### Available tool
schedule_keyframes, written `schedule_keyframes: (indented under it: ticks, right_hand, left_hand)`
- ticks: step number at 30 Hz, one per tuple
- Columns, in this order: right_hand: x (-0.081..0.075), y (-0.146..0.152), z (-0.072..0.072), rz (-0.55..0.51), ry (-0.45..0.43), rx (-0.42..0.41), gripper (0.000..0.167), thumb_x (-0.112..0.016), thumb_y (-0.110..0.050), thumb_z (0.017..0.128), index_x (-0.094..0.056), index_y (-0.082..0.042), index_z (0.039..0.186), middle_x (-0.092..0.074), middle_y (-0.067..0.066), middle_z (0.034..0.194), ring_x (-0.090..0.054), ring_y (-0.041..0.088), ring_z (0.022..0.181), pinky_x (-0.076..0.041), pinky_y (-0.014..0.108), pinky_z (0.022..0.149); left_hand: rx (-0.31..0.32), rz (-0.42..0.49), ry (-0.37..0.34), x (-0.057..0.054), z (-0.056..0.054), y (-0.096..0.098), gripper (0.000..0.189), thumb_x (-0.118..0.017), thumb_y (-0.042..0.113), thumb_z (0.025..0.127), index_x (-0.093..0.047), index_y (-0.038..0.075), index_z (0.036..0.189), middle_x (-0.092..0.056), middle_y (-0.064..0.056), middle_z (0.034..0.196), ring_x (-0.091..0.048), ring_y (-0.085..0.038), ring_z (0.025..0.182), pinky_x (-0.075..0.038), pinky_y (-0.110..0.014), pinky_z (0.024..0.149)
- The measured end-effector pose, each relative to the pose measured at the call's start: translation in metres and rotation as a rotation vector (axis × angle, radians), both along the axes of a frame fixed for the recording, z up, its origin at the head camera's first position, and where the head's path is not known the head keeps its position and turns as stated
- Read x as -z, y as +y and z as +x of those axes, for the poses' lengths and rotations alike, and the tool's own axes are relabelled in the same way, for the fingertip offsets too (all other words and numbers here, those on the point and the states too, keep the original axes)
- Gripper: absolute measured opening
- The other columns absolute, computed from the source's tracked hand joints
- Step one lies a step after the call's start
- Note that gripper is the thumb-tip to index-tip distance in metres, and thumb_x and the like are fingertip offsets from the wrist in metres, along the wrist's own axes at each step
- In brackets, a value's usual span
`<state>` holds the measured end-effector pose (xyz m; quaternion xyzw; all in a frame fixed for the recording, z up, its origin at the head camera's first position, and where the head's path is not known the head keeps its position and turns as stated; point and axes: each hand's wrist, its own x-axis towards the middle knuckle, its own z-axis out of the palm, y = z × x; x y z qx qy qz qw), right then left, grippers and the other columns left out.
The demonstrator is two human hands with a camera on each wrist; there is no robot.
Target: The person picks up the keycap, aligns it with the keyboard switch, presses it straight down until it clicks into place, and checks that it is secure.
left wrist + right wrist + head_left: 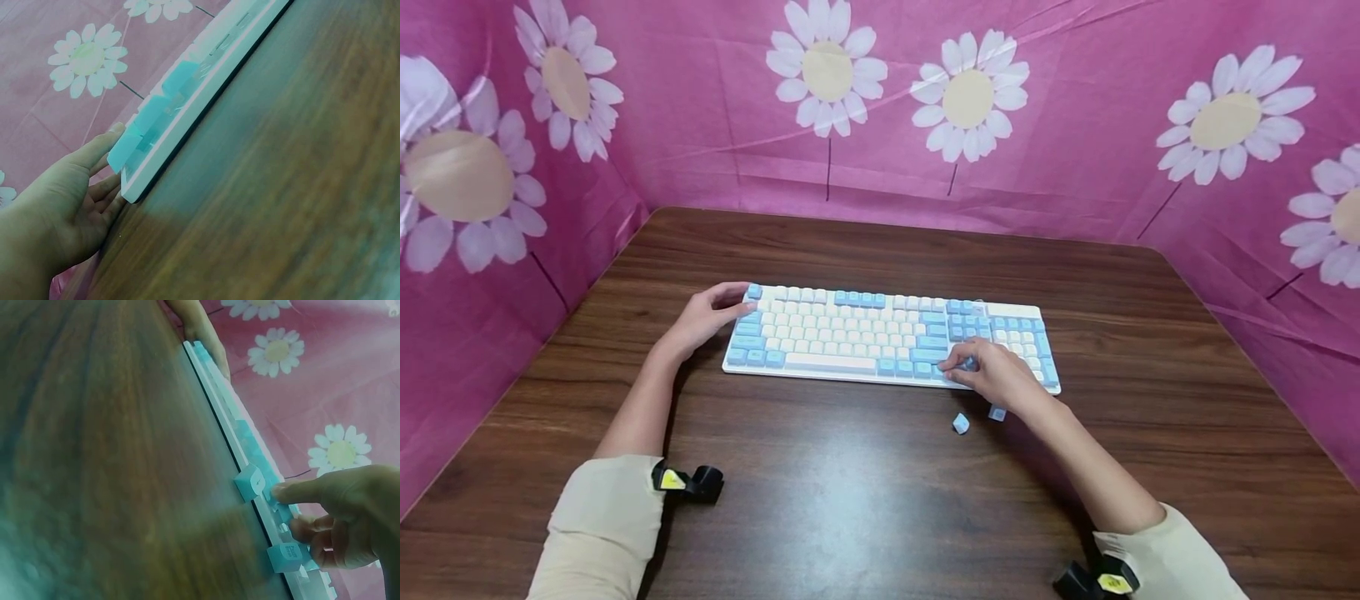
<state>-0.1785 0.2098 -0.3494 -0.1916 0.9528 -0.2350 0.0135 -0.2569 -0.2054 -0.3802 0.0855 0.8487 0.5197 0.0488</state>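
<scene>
A white and light-blue keyboard lies across the wooden table. My left hand grips its left end, thumb on the keys near the top corner and the other fingers round the edge; the left wrist view shows this hand from the side. Over the lower right part of the keyboard, my right hand pinches at a blue keycap with thumb and forefinger. Its fingertips largely hide that keycap. Two loose blue keycaps, one tilted and one partly by the wrist, lie in front of the keyboard.
The brown table stretches out on all sides of the keyboard. A pink cloth with large white daisies hangs round the table's back and sides. Black wrist cameras are strapped at both sleeves.
</scene>
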Motion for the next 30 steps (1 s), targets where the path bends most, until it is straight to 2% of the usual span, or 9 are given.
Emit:
schedule_keyframes:
  ticks: [8, 20, 30]
  right_hand:
    - [-0.003, 0.002, -0.001, -0.036, 0.004, -0.042, 0.007, -0.07, -0.014, 0.083, -0.072, -0.017, 0.088, -0.065, 0.002, 0.094, -0.047, 0.013, 0.063, -0.04, 0.029, 0.053]
    - [-0.01, 0.003, 0.002, -0.022, -0.026, -0.082, 0.014, -0.069, -0.012, 0.083, -0.072, -0.014, 0.096, -0.065, -0.002, 0.091, -0.049, 0.013, 0.066, -0.042, 0.029, 0.056]
    - [-0.031, 0.013, 0.008, -0.018, 0.049, -0.124, 0.015, -0.068, -0.013, 0.084, -0.07, -0.014, 0.099, -0.065, -0.004, 0.096, -0.055, 0.013, 0.072, -0.043, 0.029, 0.057]
  left_hand:
    - [0.002, 0.006, -0.001, -0.003, 0.003, 0.001, 0.063, -0.061, 0.035, 0.089, -0.039, 0.001, 0.137, -0.04, -0.019, 0.136, -0.035, -0.032, 0.123, -0.027, -0.047, 0.1]
    - [0.004, 0.004, -0.001, 0.0, 0.001, 0.0, 0.064, -0.061, 0.037, 0.088, -0.04, 0.001, 0.136, -0.04, -0.018, 0.136, -0.034, -0.031, 0.124, -0.028, -0.047, 0.1]
    - [0.002, 0.009, -0.002, 0.0, 0.001, 0.0, 0.065, -0.062, 0.037, 0.088, -0.04, 0.001, 0.136, -0.04, -0.018, 0.136, -0.034, -0.031, 0.123, -0.028, -0.047, 0.1]
